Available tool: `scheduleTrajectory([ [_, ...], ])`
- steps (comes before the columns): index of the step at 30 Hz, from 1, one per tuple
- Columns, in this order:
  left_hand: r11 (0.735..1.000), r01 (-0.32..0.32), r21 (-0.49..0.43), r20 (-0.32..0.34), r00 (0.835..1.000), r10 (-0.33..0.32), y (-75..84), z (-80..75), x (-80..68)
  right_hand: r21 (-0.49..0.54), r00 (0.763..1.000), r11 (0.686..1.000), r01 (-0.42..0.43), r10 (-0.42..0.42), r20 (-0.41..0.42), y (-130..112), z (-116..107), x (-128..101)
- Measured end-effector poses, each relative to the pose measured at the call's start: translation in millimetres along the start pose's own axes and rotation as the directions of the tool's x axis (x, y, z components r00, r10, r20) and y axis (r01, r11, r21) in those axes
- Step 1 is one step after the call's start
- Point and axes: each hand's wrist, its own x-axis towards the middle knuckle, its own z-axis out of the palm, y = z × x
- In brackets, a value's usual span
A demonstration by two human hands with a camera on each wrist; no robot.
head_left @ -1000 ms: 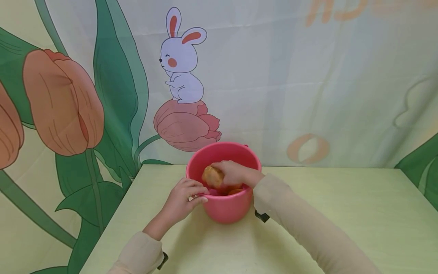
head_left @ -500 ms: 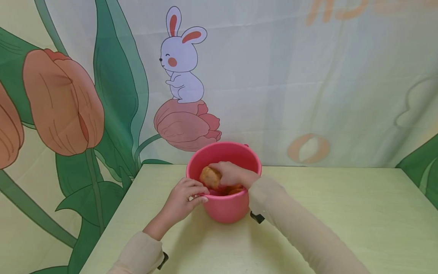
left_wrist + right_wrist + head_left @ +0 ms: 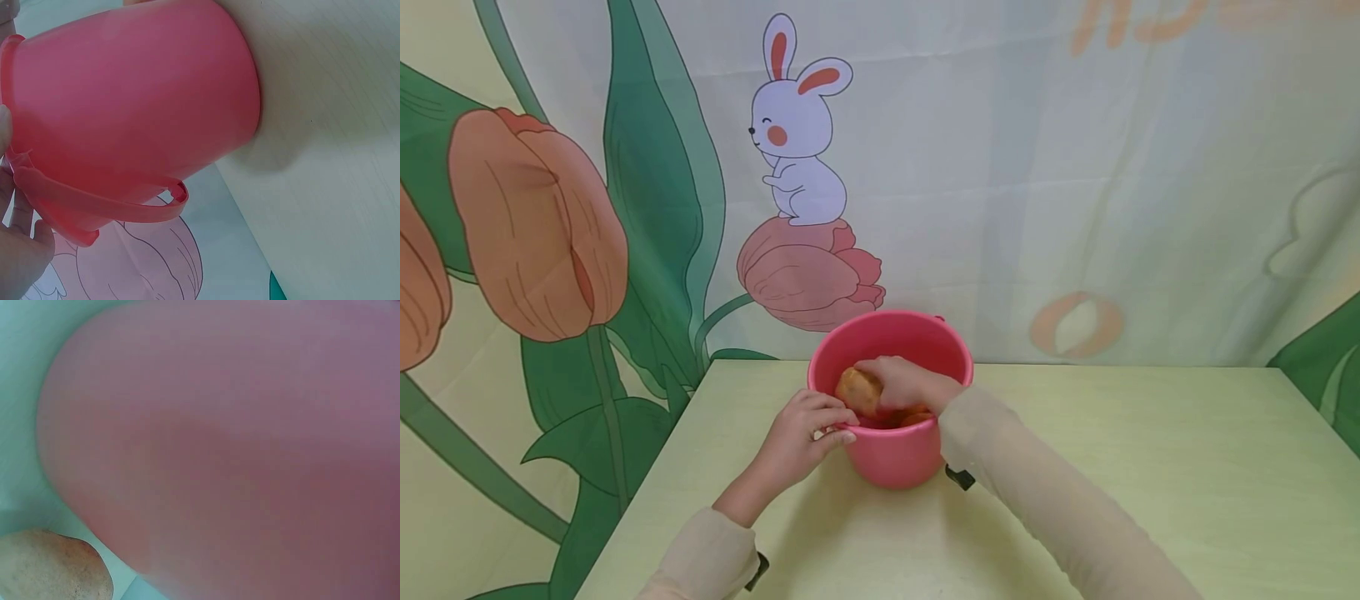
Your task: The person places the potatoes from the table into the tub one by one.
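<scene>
A pink bucket (image 3: 895, 462) with a curved handle (image 3: 112, 203) stands upright on the table. My left hand (image 3: 805, 433) pinches its near left rim, thumb outside and fingers over the edge. My right hand (image 3: 906, 387) reaches inside the bucket and grips a lumpy, rounded orange-brown potato-like thing (image 3: 856, 392), its fingertips partly hidden. Under that hand, more orange-brown pieces (image 3: 916, 418) show inside the bucket. The right wrist view is mostly filled by the bucket's outer wall (image 3: 219, 456).
In the right wrist view, a brown, speckled potato-like thing (image 3: 53, 565) sits past the bucket, out of sight from the head view. The pale yellow table (image 3: 1135, 483) meets a hanging cloth (image 3: 1000, 208) printed with a rabbit and tulips at its back edge.
My right hand and the potato-like thing have shifted slightly left and lower inside the bucket, the right forearm following. The left hand and bucket have stayed in place.
</scene>
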Motion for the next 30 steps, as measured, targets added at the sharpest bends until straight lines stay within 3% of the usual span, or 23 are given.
scheduleTrajectory([
  [13,1.0,0.003,0.002,0.002,1.0,-0.003,2.5,-0.1,0.5,0.034,0.999,0.999,-0.031,0.029,0.045,-1.6,2.0,-0.8],
  [21,0.999,-0.04,0.022,-0.011,0.999,0.041,1.3,-0.6,0.6,0.023,0.997,0.998,-0.056,0.054,0.057,-2.3,2.4,-3.6],
  [30,1.0,-0.006,0.016,-0.011,1.0,0.006,1.7,0.6,0.8,-0.049,0.999,0.999,0.017,-0.015,0.04,-3.5,-4.1,-6.9],
])
